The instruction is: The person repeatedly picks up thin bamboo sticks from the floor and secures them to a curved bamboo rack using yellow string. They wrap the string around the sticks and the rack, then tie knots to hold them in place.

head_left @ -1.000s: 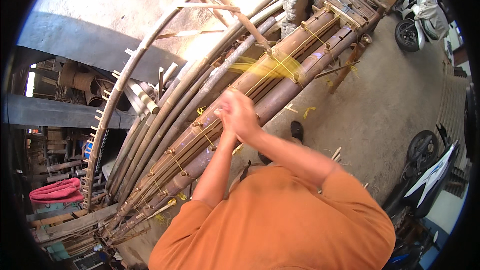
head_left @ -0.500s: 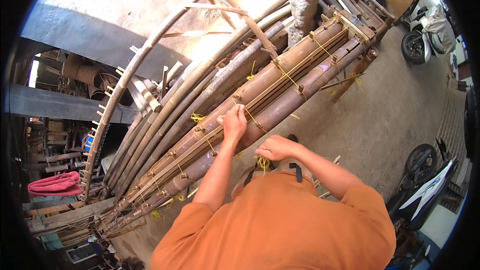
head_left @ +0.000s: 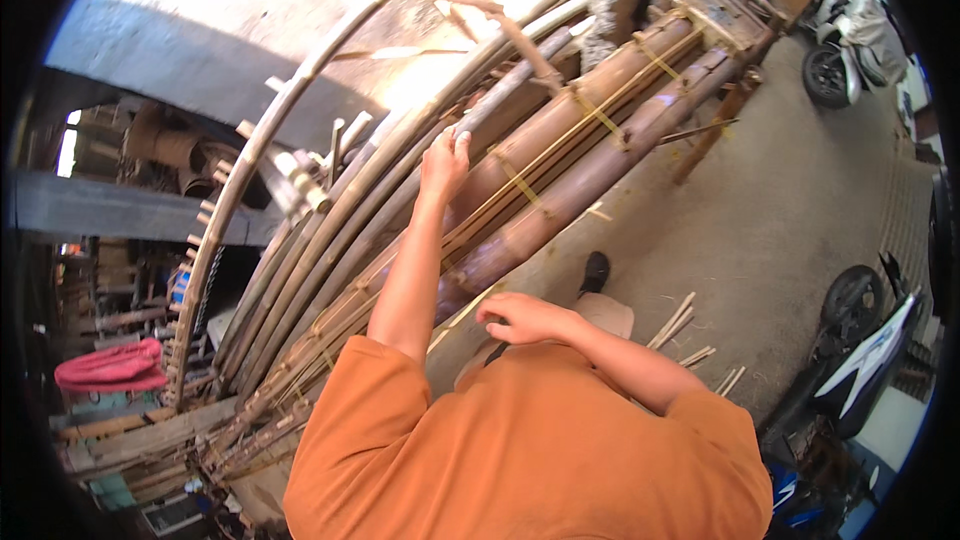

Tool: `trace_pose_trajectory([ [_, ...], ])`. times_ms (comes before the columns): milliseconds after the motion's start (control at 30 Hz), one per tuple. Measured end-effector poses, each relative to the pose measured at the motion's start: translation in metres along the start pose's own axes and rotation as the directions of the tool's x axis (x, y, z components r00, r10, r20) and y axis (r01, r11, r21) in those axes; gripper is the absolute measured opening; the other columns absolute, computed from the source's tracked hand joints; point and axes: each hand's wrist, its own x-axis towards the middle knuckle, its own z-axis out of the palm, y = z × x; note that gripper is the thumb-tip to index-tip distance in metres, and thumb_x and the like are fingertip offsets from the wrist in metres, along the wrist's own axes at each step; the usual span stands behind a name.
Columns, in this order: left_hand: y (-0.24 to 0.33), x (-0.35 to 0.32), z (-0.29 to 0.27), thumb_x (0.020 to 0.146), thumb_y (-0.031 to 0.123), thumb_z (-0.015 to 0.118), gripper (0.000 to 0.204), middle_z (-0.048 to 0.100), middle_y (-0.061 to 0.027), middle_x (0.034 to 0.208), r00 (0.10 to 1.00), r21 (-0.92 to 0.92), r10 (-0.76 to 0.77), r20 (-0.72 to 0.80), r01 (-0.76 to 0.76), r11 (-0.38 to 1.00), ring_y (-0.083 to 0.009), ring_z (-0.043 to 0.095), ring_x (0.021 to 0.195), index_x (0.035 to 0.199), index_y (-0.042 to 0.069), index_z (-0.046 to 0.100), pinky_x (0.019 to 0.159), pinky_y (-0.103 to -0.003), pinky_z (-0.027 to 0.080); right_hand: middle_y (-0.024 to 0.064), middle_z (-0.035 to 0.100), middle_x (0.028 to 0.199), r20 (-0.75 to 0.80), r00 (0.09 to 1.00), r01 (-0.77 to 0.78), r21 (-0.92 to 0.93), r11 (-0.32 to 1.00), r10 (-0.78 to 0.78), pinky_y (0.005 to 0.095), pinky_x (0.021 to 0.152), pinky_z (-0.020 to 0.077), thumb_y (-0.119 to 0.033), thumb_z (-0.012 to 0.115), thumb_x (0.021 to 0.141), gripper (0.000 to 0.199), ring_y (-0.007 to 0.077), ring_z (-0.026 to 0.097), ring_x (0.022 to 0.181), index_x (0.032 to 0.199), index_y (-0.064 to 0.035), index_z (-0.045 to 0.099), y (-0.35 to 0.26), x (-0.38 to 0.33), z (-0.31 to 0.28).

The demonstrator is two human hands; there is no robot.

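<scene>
A long bamboo frame lies slantwise before me, with a far bamboo pole [head_left: 545, 143], a near bamboo pole [head_left: 575, 202] and thin strips running between them. Yellow cords [head_left: 598, 116] cross from pole to pole, fixed at small pegs. My left hand [head_left: 443, 168] is stretched past the frame's far side, beside a grey pole [head_left: 508, 92]. Its fingers are closed, and what they hold, if anything, is too blurred to make out. Close to my body, on the near side of the frame, my right hand [head_left: 528, 319] has loosely bent fingers, thumb apart, and nothing visible in it.
Beyond the frame rest several long poles and a curved bamboo piece [head_left: 272, 125] with pegs. A rough concrete post [head_left: 608, 15] stands at the back. Loose bamboo sticks [head_left: 676, 320] lie on the floor at right. Motorbikes [head_left: 862, 350] stand along the right; a pink cloth [head_left: 112, 367] hangs left.
My left hand has left the cord on the frame and moved up and away beyond the far pole. The right hand has shifted slightly left and down; the yellow cord bundle beneath it no longer shows.
</scene>
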Motion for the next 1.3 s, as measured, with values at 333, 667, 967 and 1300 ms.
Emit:
trace_pose_trajectory([
  [333,-0.089,-0.173,-0.074,0.089,0.024,0.065,0.036,0.065,-0.0185,0.115,0.954,-0.004,-0.101,0.282,0.107,0.994,-0.0309,0.060,0.112,0.119,0.005,0.060,0.097,-0.042,0.043,0.0047,0.062,0.080,-0.726,0.552,0.552,0.687,0.472,0.411,0.0311,0.069,0.0481,-0.018,0.044,0.098,0.024,0.0167,0.060,0.076,0.087,-0.0056,0.061,-0.097,0.130,0.049],
  [667,-0.078,-0.172,-0.069,0.098,0.026,0.050,0.030,0.066,-0.0248,0.102,0.994,-0.044,-0.069,0.083,0.073,0.996,-0.0411,0.062,0.100,0.109,0.004,0.066,0.089,-0.050,0.043,0.0162,0.070,0.095,-0.079,0.967,-0.256,-0.313,0.915,0.243,0.0392,0.075,0.0496,-0.054,0.035,0.100,0.060,0.0296,0.065,0.081,0.097,-0.0044,0.068,-0.035,0.217,-0.073],
  [967,-0.070,-0.166,-0.077,0.098,0.025,0.050,0.022,0.069,-0.0093,0.085,0.998,-0.113,-0.055,-0.011,0.053,0.992,-0.0248,0.065,0.081,0.095,0.012,0.068,0.086,-0.042,0.037,0.0228,0.058,0.065,-0.002,0.999,-0.047,-0.164,0.985,0.047,0.0498,0.062,0.0436,-0.034,0.048,0.097,0.046,0.0438,0.053,0.062,0.065,-0.0016,0.057,-0.026,0.050,0.039],
  [1300,-0.164,-0.050,-0.039,0.094,0.032,0.053,0.030,0.068,-0.0222,0.094,0.998,0.052,-0.057,0.000,0.057,0.997,-0.0410,0.064,0.093,0.103,0.006,0.067,0.081,-0.050,0.049,0.0146,0.068,0.086,-0.031,0.998,-0.058,-0.534,0.843,0.049,0.0458,0.089,0.0426,-0.024,0.059,0.086,0.019,0.0361,0.062,0.088,0.087,-0.0072,0.067,-0.037,0.057,0.079],
])
